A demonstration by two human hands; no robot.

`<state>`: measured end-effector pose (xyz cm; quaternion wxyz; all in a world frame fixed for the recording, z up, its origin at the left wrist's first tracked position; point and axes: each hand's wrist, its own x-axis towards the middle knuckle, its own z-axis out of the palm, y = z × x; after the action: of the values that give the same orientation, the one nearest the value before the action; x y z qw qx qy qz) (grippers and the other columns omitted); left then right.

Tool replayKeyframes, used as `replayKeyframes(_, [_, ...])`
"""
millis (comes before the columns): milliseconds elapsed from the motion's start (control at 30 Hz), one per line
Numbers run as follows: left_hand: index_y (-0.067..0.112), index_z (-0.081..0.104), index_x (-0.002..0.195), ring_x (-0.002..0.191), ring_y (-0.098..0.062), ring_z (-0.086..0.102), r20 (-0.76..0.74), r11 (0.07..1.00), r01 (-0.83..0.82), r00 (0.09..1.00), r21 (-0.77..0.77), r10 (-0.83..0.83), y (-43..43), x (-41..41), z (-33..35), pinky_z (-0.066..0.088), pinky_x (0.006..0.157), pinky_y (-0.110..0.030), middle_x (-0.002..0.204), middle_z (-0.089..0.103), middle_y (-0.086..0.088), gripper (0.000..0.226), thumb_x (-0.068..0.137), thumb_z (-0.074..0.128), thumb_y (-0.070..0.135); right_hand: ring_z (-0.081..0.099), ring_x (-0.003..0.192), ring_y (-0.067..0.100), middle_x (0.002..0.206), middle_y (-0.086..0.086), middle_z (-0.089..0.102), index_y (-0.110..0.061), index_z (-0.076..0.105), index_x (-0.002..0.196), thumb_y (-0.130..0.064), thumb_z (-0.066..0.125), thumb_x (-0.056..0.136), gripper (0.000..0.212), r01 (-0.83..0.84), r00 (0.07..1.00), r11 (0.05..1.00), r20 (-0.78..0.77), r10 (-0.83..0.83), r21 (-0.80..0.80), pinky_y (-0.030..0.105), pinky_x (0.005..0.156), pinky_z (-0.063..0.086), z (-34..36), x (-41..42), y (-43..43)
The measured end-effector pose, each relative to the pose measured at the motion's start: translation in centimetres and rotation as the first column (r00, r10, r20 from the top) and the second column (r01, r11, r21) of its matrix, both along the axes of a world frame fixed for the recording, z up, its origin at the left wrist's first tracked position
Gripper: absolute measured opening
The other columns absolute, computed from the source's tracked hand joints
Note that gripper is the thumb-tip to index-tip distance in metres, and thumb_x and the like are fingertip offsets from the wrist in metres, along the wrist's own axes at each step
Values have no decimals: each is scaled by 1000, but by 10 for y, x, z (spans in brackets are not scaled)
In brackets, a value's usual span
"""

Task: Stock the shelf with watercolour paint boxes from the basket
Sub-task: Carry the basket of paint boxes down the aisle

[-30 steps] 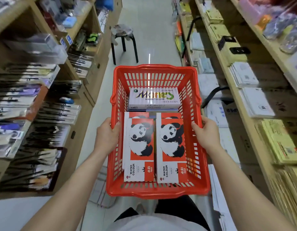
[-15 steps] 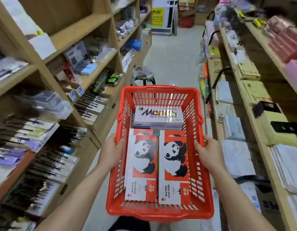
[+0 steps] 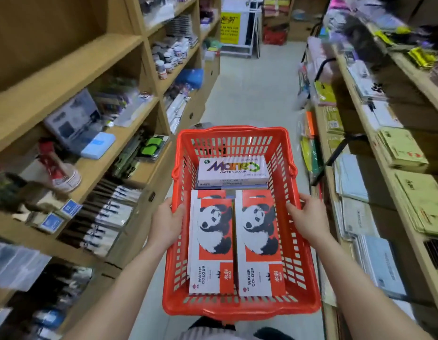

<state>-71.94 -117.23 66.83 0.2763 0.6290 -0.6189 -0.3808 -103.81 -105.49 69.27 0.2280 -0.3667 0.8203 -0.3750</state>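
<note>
I hold a red plastic basket (image 3: 240,307) in front of me in a shop aisle. My left hand (image 3: 166,224) grips its left rim and my right hand (image 3: 308,218) grips its right rim. Inside lie two red-and-white panda watercolour boxes, the left panda box (image 3: 211,244) and the right panda box (image 3: 259,241), side by side over others beneath. Behind them rests a white Marie's watercolour box (image 3: 231,171) on top of a stack.
Wooden shelves (image 3: 95,67) with brushes, jars and packets line the left side. Shelves (image 3: 360,99) with paper pads and sketchbooks line the right. The tiled aisle floor (image 3: 252,94) runs ahead to a yellow sign (image 3: 229,28) and a white rack.
The view has tilted upward and moved along the aisle, showing more of the far end. The basket sits lower in view. Both hands keep the same grip on its rims.
</note>
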Motion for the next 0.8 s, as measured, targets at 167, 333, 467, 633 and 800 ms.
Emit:
replayKeyframes(167, [31, 65, 101, 62, -2, 70, 14, 1000, 6, 1000, 5, -6, -142, -41, 10, 48, 53, -23, 78, 72, 17, 9, 101, 57, 33, 77, 85, 30, 96, 12, 82, -12, 77, 111, -12, 70, 94, 19, 10, 1000, 1000, 11, -10, -2, 46, 82, 62, 4, -39, -142])
replayKeyframes(333, [22, 68, 106, 70, -16, 73, 42, 999, -7, 999, 33, 6, -286, -78, -7, 59, 65, -34, 85, 76, 3, 15, 102, 56, 29, 77, 88, 32, 96, 13, 82, -11, 78, 109, -11, 70, 92, 19, -8, 1000, 1000, 21, 8, -2, 45, 83, 61, -21, -80, -293])
replayKeyframes(467, [28, 65, 102, 58, 10, 66, 63, 998, -48, 997, 30, 46, -402, -111, -26, 40, 45, -9, 77, 70, 16, 7, 101, 59, 24, 76, 81, 29, 84, 6, 79, -17, 76, 95, -13, 70, 91, 8, -38, 997, 999, 65, 38, 3, 44, 79, 60, -49, -111, -416])
replayKeyframes(633, [29, 66, 94, 65, -10, 69, 117, 994, -78, 991, 75, 69, -541, -141, -51, 47, 54, -26, 75, 70, 13, 13, 100, 59, 20, 72, 70, 16, 75, -7, 71, -28, 71, 90, -20, 69, 93, 8, -51, 991, 998, 128, 45, 43, 33, 68, 56, -83, -139, -561])
replayKeyframes(800, [27, 66, 101, 76, -27, 72, 147, 987, -78, 987, 141, 57, -666, -159, -94, 61, 73, -45, 86, 75, -3, 9, 100, 58, 21, 68, 66, 12, 76, -6, 70, -19, 76, 104, -18, 68, 93, 14, -43, 991, 994, 130, 30, 96, 29, 66, 55, -126, -155, -685])
